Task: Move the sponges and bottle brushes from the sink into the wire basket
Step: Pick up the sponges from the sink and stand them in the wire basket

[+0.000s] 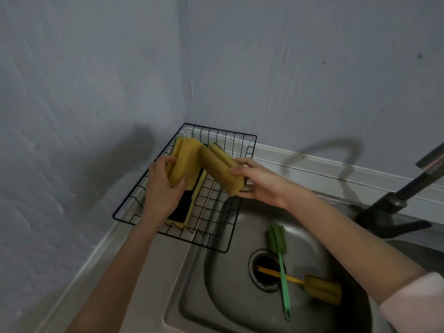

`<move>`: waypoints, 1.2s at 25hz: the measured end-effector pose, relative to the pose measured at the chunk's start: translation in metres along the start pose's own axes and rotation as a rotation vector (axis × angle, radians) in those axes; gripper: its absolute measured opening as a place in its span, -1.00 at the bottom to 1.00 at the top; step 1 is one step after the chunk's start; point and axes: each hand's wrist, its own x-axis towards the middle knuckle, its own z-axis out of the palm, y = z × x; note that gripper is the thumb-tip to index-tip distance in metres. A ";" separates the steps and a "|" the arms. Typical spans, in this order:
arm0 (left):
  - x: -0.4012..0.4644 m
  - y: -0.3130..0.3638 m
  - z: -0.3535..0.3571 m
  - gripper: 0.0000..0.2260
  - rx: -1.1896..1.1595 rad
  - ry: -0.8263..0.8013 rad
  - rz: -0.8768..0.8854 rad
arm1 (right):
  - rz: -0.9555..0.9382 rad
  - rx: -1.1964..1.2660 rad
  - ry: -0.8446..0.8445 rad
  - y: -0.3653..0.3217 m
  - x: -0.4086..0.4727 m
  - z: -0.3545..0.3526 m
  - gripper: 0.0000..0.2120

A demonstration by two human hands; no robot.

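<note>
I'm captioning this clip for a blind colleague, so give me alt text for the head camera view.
Two bare hands, the left hand and the right hand, each hold yellow sponges over a black wire basket beside a steel sink. A green bottle brush and a yellow bottle brush still lie crossed in the sink.

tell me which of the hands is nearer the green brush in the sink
Right. The right hand holds a sponge just above and left of the green brush; the left hand is farther left, over the basket.
</note>
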 end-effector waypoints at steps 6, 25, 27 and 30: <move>0.045 -0.029 0.006 -0.63 0.016 -0.031 -0.077 | -0.157 -0.498 0.273 -0.035 0.088 -0.013 -0.55; 0.095 -0.067 0.025 -0.66 0.078 -0.102 0.101 | -0.399 -1.028 0.336 -0.015 0.208 -0.002 -0.47; 0.097 -0.067 0.025 -0.66 0.088 -0.123 0.151 | -0.442 -0.823 0.420 -0.023 0.189 0.003 -0.55; 0.102 -0.064 0.026 -0.67 0.105 -0.169 0.221 | -0.237 -0.435 0.264 -0.033 0.163 0.012 -0.56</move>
